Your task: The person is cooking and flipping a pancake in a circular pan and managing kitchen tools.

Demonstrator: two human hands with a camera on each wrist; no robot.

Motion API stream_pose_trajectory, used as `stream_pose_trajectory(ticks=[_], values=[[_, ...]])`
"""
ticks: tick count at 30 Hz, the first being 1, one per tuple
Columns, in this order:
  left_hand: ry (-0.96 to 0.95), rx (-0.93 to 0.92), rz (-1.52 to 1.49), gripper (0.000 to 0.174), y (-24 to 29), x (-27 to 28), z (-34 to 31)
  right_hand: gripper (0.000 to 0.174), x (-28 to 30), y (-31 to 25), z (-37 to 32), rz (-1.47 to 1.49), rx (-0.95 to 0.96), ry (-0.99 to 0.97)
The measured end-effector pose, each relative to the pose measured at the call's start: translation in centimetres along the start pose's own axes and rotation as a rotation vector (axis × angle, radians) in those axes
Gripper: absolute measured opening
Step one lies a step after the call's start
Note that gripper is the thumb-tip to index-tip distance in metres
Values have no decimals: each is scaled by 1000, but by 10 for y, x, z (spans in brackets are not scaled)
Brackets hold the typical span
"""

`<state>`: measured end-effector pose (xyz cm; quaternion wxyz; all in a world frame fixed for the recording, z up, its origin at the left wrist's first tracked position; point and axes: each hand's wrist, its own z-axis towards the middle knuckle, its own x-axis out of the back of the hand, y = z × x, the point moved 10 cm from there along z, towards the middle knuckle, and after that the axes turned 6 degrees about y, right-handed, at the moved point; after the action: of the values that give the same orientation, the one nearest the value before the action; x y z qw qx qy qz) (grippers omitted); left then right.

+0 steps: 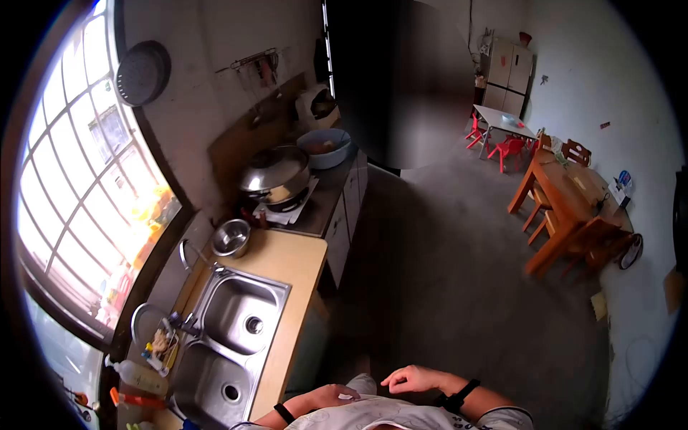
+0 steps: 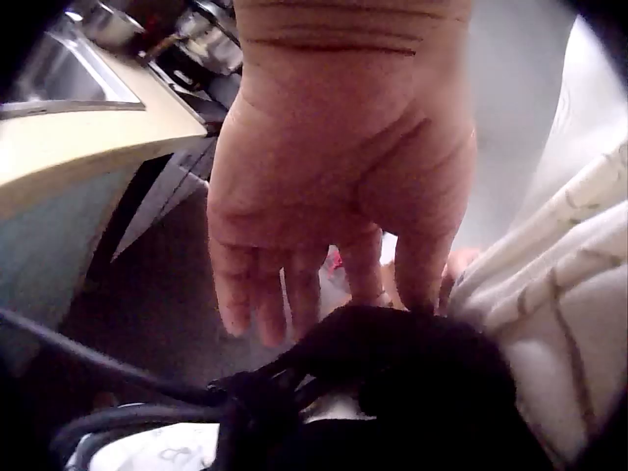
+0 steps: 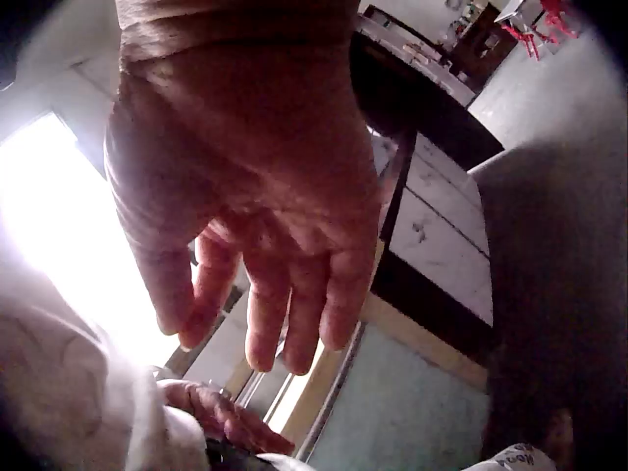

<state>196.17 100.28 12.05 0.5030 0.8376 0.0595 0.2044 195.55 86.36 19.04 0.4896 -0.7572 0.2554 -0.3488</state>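
Observation:
My left hand (image 1: 332, 396) is held in front of the patterned shirt (image 1: 401, 414), near the counter's edge, holding nothing. In the left wrist view the left hand (image 2: 339, 177) hangs palm toward the camera, fingers loosely extended. To its right in the head view, my right hand (image 1: 414, 380) is also in front of the shirt, with its fingers slightly bent and nothing in them. The right wrist view shows the right hand (image 3: 245, 196) with relaxed, slightly spread fingers. A dark band sits on each wrist.
A double sink (image 1: 244, 315) is set in the wooden counter (image 1: 290, 254) at left, with a metal bowl (image 1: 231, 239) behind it. Beyond are a lidded pan (image 1: 276, 175) and a blue basin (image 1: 325, 148). A wooden table (image 1: 573, 183) with chairs stands at right. A dark blur covers the upper middle.

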Motion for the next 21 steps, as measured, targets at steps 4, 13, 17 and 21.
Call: stream_pose_trajectory(ticks=[4,13,17,21], values=[[-12,13,-145,48,7,46,75,14,119,24,18,130,-34,343],[-162,-33,252,46,76,197,219,14,354,35,2,263,-138,862],[-146,-50,92,47,70,228,281,15,417,67,17,260,-192,850],[-127,-31,-10,50,80,258,357,15,499,99,42,276,-259,812]])
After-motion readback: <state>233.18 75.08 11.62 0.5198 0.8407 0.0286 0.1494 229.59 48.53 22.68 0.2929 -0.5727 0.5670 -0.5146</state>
